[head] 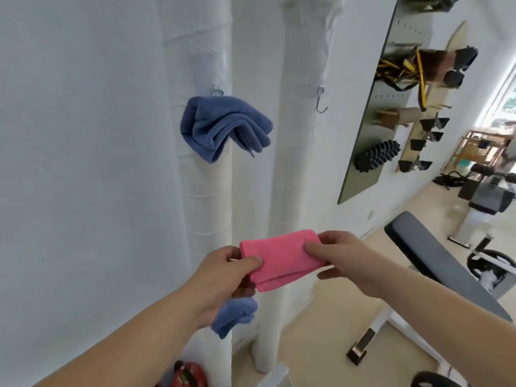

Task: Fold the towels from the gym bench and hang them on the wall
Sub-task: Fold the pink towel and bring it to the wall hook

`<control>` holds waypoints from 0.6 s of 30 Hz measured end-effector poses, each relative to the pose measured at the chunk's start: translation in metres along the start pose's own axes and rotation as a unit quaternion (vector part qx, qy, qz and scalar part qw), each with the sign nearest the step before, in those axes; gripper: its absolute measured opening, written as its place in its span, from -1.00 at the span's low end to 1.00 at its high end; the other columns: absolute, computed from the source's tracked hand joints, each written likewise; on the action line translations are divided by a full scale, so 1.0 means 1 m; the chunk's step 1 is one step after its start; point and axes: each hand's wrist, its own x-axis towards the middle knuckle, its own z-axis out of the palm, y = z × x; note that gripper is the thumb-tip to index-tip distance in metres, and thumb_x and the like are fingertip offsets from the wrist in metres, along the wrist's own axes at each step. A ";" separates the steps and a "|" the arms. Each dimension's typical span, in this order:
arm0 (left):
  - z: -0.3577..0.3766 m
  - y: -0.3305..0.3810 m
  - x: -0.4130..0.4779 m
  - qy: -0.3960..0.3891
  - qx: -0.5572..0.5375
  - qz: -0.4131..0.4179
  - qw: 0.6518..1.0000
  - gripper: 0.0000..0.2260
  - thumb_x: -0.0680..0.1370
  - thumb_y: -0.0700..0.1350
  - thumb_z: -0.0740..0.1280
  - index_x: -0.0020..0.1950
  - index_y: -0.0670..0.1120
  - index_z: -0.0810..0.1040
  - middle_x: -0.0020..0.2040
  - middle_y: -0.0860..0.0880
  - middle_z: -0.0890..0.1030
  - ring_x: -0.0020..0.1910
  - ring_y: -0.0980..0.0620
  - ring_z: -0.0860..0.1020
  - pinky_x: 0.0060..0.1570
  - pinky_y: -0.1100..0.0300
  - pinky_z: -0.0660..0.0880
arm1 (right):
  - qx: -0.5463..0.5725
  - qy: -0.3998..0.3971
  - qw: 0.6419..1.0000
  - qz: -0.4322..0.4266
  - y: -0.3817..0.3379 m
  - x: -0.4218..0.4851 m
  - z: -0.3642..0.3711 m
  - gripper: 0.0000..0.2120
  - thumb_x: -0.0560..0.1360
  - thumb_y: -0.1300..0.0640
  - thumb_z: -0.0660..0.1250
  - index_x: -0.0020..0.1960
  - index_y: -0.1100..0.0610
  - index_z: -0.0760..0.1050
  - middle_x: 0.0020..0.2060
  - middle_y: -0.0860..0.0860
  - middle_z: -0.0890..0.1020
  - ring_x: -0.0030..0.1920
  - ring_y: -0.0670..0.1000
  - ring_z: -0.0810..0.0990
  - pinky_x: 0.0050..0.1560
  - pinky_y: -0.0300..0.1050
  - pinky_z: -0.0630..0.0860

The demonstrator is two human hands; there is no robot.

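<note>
White wall (83,135), blue towel (223,127) on hook (216,92) | left hand (223,275): closed fingers pinch folded pink towel (279,258) | right hand (349,261): fingers pinch other end

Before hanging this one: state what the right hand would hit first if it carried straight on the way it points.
The right hand, pinching the pink towel, points up-left; beyond the towel it likely meets the white wrapped column first, though depth is unclear.
</note>
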 end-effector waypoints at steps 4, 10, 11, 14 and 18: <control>0.038 0.063 0.055 0.012 -0.033 0.021 0.999 -0.83 0.57 -0.21 0.38 0.12 -0.22 0.63 -0.03 -0.20 0.69 -0.17 -0.09 0.65 -0.12 0.11 0.67 | -0.024 0.081 0.994 -0.063 -0.040 0.053 -0.051 -0.74 0.58 0.00 0.43 0.20 0.10 0.58 0.02 0.08 0.68 0.03 0.10 0.71 0.10 0.12 0.71; 0.105 0.154 0.115 0.054 -0.081 0.095 0.991 -0.84 0.52 -0.25 0.40 0.09 -0.15 0.57 0.02 -0.21 0.70 -0.15 -0.11 0.68 0.08 -0.08 0.68 | 0.027 0.201 0.972 -0.116 -0.099 0.119 -0.127 -0.73 0.58 0.10 0.32 0.26 0.12 0.53 -0.03 0.05 0.60 -0.09 0.07 0.65 0.14 0.16 0.69; 0.116 0.170 0.123 0.071 -0.096 0.113 0.986 -0.79 0.51 -0.25 0.41 0.12 -0.15 0.53 0.01 -0.19 0.70 -0.20 -0.09 0.68 0.09 -0.09 0.68 | 0.029 0.216 0.968 -0.127 -0.113 0.128 -0.139 -0.71 0.57 0.11 0.31 0.28 0.12 0.53 -0.05 0.02 0.59 -0.09 0.06 0.65 0.14 0.17 0.68; 0.139 0.218 0.142 0.123 -0.146 0.178 0.965 -0.77 0.49 -0.25 0.40 0.07 -0.06 0.42 0.01 -0.15 0.65 -0.32 -0.04 0.64 -0.08 0.11 0.64 | 0.010 0.254 0.943 -0.213 -0.152 0.153 -0.171 -0.69 0.58 0.16 0.31 0.31 0.04 0.49 0.03 -0.04 0.58 0.02 0.01 0.63 0.12 0.07 0.68; 0.157 0.263 0.161 0.166 -0.171 0.249 0.939 -0.79 0.52 -0.28 0.32 0.09 -0.05 0.43 -0.01 -0.10 0.63 -0.25 -0.11 0.65 -0.16 0.06 0.64 | -0.068 0.300 0.880 -0.362 -0.188 0.182 -0.194 -0.73 0.60 0.17 0.26 0.23 -0.07 0.56 0.21 -0.02 0.57 0.13 -0.01 0.59 0.07 -0.14 0.53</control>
